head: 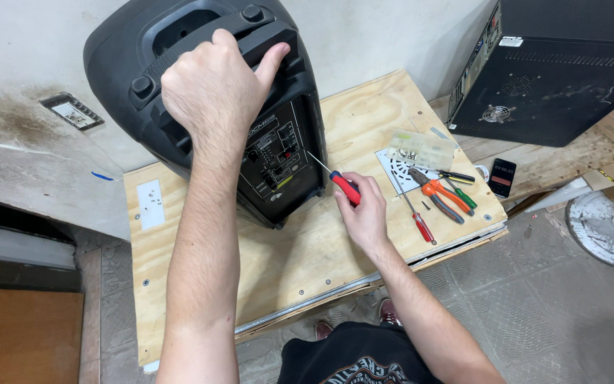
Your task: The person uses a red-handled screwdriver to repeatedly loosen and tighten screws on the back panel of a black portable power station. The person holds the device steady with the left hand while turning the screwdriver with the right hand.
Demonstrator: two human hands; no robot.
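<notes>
Head view looked down on a plywood desk (200, 284) set against a pale stained wall, with a black computer case (556, 71) lying on a second wooden surface to the right and the white round base of a fan (605, 227) on the tiled floor beyond it. A large black portable speaker (179, 128) stood on the desk toward its back edge, tilted, its rear control panel (278, 156) facing the person. The left hand (211, 89) gripped the carry handle at the top of the speaker, fingers curled over the handle and thumb hooked around its far side. The right hand (365, 213) rested on the desk just right of the speaker, its fingers pinching the red and blue handle of a screwdriver (335, 181) whose thin shaft pointed up and left toward the control panel's right edge; whether the tip touched it could not be told. Further right on the desk lay a white square vent grille (394, 167), a clear plastic box of small parts (421, 148), orange-handled pliers (435, 193), a green-handled screwdriver (461, 193) and a red-handled screwdriver (415, 213). A dark phone (502, 178) lay near the desk's right edge. A small white plate (151, 204) sat near the desk's left side
</notes>
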